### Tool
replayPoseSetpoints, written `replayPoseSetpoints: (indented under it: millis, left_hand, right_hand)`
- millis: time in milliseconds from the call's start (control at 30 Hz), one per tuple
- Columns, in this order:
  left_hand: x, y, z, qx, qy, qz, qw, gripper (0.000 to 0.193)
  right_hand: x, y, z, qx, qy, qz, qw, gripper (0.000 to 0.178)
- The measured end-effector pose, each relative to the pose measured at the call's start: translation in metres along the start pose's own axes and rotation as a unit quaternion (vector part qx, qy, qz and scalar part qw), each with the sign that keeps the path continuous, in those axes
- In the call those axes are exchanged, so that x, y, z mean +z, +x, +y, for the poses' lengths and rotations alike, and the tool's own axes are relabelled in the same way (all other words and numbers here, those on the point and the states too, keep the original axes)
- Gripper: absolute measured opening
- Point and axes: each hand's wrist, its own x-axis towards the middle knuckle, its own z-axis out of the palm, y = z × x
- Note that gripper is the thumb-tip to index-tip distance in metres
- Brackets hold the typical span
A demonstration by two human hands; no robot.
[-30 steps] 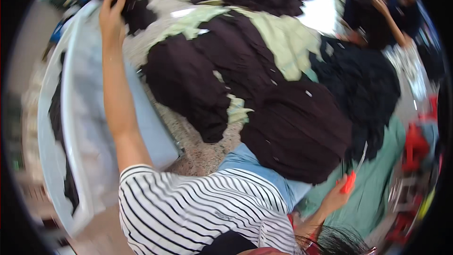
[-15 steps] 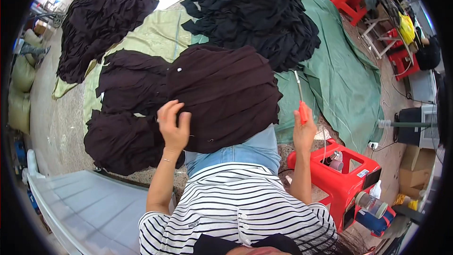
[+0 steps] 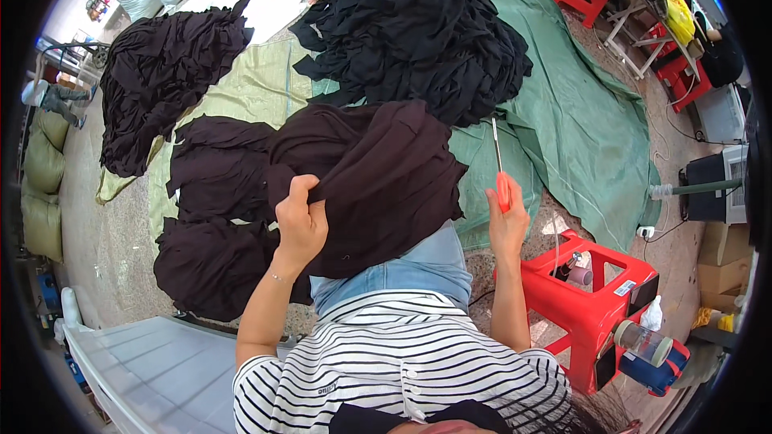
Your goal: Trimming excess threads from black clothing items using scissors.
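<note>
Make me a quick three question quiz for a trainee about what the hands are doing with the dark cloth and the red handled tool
1. True or false: the left hand grips the dark brown garment on the lap.
2. What does the right hand hold?
A. a red-handled tool with a thin metal blade
B. a tape measure
C. a spray bottle
3. Fill the gap: the red plastic stool stands on the person's ____ side.

Key
1. True: the fingers pinch a fold of the cloth.
2. A: the blade points up, away from the body.
3. Right, beside the green tarp.
</note>
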Motion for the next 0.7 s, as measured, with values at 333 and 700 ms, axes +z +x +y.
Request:
replayPoseSetpoints:
  millis: [333, 700]
  left_hand:
    - [0.021, -0.025, -0.034, -0.001, 0.151, 0.037, 0.988, 0.049]
    - [0.030, 0.032, -0.064, -0.023, 0.151, 0.003, 0.988, 0.045]
  right_hand:
    - [0.081, 0.118, -0.006, -0.168, 0.038, -0.056, 0.984, 0.054]
    - [0.157, 0.171, -0.018, -0.253, 0.083, -0.319, 0.910, 0.058]
